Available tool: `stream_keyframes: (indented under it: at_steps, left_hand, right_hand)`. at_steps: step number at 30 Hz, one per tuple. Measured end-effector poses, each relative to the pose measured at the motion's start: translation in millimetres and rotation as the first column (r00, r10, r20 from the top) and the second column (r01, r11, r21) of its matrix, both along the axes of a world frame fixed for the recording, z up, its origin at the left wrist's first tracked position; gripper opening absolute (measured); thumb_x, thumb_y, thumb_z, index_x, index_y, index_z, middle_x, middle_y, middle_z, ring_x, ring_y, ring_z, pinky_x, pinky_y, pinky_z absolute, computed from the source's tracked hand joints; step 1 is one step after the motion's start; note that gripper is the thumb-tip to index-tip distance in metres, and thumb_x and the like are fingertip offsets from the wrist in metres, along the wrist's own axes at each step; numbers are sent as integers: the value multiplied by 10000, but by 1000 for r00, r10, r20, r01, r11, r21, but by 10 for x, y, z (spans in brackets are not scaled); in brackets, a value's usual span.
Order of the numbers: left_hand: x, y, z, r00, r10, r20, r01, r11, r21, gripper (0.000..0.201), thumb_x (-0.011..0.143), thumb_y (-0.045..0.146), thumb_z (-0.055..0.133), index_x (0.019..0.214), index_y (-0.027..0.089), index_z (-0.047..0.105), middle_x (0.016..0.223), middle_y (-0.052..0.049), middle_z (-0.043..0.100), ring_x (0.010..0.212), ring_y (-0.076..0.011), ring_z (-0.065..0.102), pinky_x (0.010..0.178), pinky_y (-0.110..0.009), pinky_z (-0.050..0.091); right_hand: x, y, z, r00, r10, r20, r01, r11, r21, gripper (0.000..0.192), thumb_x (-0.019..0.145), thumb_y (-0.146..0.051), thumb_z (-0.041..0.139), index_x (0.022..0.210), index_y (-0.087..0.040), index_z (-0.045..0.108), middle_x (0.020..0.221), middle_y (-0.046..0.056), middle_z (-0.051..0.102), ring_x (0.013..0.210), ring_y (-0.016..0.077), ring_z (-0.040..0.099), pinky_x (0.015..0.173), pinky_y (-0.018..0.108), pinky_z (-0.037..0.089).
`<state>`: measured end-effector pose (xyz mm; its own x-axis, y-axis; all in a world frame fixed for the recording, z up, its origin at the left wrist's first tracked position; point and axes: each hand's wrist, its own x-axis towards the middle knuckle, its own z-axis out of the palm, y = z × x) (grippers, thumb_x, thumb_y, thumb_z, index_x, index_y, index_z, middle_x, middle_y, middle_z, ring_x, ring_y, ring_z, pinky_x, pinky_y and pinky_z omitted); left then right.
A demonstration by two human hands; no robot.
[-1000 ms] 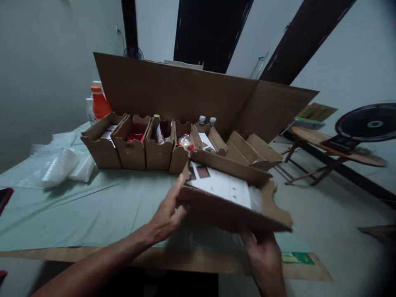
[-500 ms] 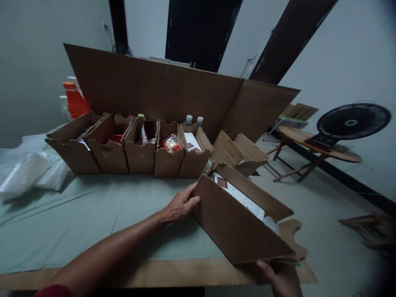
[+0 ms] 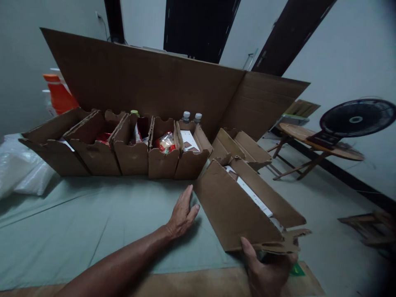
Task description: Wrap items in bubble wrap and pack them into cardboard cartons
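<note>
A long cardboard box (image 3: 238,206) with an open top stands at the table's right side, its near end toward me. Inside it lie white printed cartons (image 3: 253,196) and something pale, partly hidden. My right hand (image 3: 267,270) grips the box's near lower end, thumb on the side wall; the other fingers are mostly hidden beneath. Just left of the box, my left hand (image 3: 182,214) is open above the cloth, fingers stretched out, holding nothing and slightly apart from the cardboard.
Several open cardboard bins (image 3: 131,159) with packets and cartons line the back, before a tall cardboard panel (image 3: 142,78). Bubble wrap (image 3: 23,169) lies at left. More boxes (image 3: 247,148) sit behind the held one. A fan (image 3: 355,119) rests on a wooden table at right.
My left hand has let go of the box's far end and opened. The box has shifted a little farther back, with my right hand still on it.
</note>
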<state>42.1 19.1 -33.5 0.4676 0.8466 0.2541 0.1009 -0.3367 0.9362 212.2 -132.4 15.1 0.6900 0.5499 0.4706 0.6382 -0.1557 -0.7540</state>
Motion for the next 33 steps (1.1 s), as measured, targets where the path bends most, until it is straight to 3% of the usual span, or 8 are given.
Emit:
stream_keyframes:
  at_steps: [5, 9, 14, 19, 25, 29, 33]
  left_hand:
    - [-3, 28, -64, 1000, 14, 2, -14, 1000, 6, 712, 833, 207, 565, 1512, 174, 352, 1548, -154, 423, 1449, -305, 379, 1224, -523, 275]
    - [15, 47, -106, 999, 23, 26, -24, 1000, 16, 693, 795, 168, 575, 1470, 166, 416, 1501, -164, 468, 1417, -317, 417, 1207, -534, 305]
    - [34, 37, -131, 997, 42, 60, -43, 999, 7, 654, 798, 143, 550, 1442, 160, 439, 1473, -162, 486, 1383, -308, 453, 1167, -527, 373]
    - [51, 33, -138, 995, 54, 84, -55, 998, 5, 658, 776, 124, 565, 1424, 170, 461, 1452, -149, 503, 1370, -305, 463, 1168, -515, 376]
    - [45, 22, -126, 996, 54, 77, -54, 999, -7, 658, 779, 110, 559, 1425, 175, 452, 1434, -152, 513, 1322, -310, 507, 1095, -521, 456]
    - [31, 23, -120, 997, 44, 62, -45, 999, 7, 650, 784, 103, 562, 1420, 193, 458, 1436, -140, 513, 1302, -299, 526, 1077, -509, 478]
    - [32, 35, -136, 998, 39, 51, -41, 999, 32, 627, 779, 105, 563, 1397, 178, 488, 1430, -152, 513, 1324, -311, 508, 1081, -515, 477]
  right_hand:
    - [-342, 156, -29, 976, -177, 127, 172, 984, 47, 1079, 784, -576, 715, 1563, -208, 65, 1570, 231, 287, 1417, 406, 375, 1092, 606, 392]
    - [-499, 344, -77, 965, -206, 162, 188, 975, 117, 1091, 789, -528, 747, 1568, -130, 97, 1538, 273, 333, 1360, 385, 457, 1090, 564, 420]
    - [-472, 587, -184, 934, -271, 235, 207, 942, 263, 1153, 687, -568, 818, 1548, -99, 213, 1496, 268, 393, 1330, 396, 478, 1035, 578, 463]
    - [-313, 763, -218, 951, -222, 217, 160, 950, 269, 1162, 674, -574, 821, 1544, -79, 229, 1477, 279, 411, 1303, 386, 501, 1047, 569, 447]
    - [-66, 1234, -131, 966, -149, 209, 129, 986, 109, 1158, 724, -660, 713, 1548, -62, 164, 1508, 291, 363, 1388, 385, 408, 1108, 557, 374]
    - [-19, 1559, -66, 965, -150, 213, 151, 988, 10, 1102, 755, -650, 681, 1527, -2, 234, 1510, 340, 348, 1423, 434, 332, 1128, 596, 305]
    - [-50, 1656, -124, 962, -153, 228, 185, 975, -126, 980, 824, -624, 617, 1547, -73, 251, 1540, 308, 327, 1409, 447, 344, 1080, 641, 320]
